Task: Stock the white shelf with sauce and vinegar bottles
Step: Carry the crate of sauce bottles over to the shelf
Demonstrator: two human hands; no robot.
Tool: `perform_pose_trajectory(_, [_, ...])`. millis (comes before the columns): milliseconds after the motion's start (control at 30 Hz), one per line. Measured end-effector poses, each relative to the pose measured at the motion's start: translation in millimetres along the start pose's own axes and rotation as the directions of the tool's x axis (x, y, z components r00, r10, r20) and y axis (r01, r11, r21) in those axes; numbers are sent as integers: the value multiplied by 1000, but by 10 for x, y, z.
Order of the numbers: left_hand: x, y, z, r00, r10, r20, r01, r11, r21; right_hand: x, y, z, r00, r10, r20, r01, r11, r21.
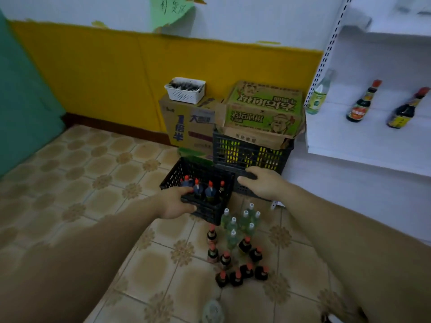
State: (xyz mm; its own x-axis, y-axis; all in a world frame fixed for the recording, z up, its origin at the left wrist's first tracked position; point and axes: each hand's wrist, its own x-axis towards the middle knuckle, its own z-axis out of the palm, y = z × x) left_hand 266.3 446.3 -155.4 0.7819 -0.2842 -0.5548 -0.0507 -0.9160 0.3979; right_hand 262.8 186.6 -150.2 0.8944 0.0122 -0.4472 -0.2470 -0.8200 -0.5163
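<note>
Setting: tiled floor (105, 164) with a brown flower pattern. The wall is yellow below and white above, with a green panel at far left. The white shelf (373, 141) stands at right.

Shelf stock: three bottles stand well apart on one board. A pale clear bottle (318, 96) is at the left edge, then one dark sauce bottle (361, 103) and a second dark bottle (404, 110), both red-capped. Their labels are too blurred to read. Judgement: stocking has barely begun.

Floor stock: clear white-capped bottles (240, 222) cluster upright by the shelf foot, and dark red-capped bottles (235, 266) are grouped just nearer. They are sorted by kind, probably so each goes up as one run.

Crate: a small black crate (193, 169) sits just beyond them, with more crated red-capped bottles (210, 191) upright inside.
- Left hand (175, 202): fingers curled over the near-left rim, thumb along the outer wall, gripping it.
- Right hand (263, 183): fingers and thumb closed on a black edge (247, 175) just right of the crate. I cannot tell whether this edge belongs to the same crate or to one behind it.

Judgement: a hold on both sides would keep the load level so the bottles do not topple.

Writing:
- Green paper (172, 10) on the wall has handwritten characters, not surely legible.
- The cardboard box (186, 127) shows a blue "1倍半".
- The green carton (263, 106) has its print upside down, and I cannot read it. It rests on a large black crate (251, 157).
- A white basket (185, 92) sits on the cardboard box.
</note>
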Motion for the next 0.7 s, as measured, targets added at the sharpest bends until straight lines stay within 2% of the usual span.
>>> perform_pose_trajectory(400, [1761, -753, -989, 997, -11, 82, 5, 997, 76, 1958, -202, 107, 984, 168, 56, -173, 980, 95])
perform_pose_trajectory(567, [2791, -1351, -1263, 984, -14, 176, 5, 999, 52, 2781, -248, 340, 960, 277, 26, -277, 944, 178])
perform_pose_trajectory(700, [3691, -1938, -1486, 973, 24, 231, -52, 992, 113, 3479, -329, 624, 913, 406, 28, -399, 879, 263])
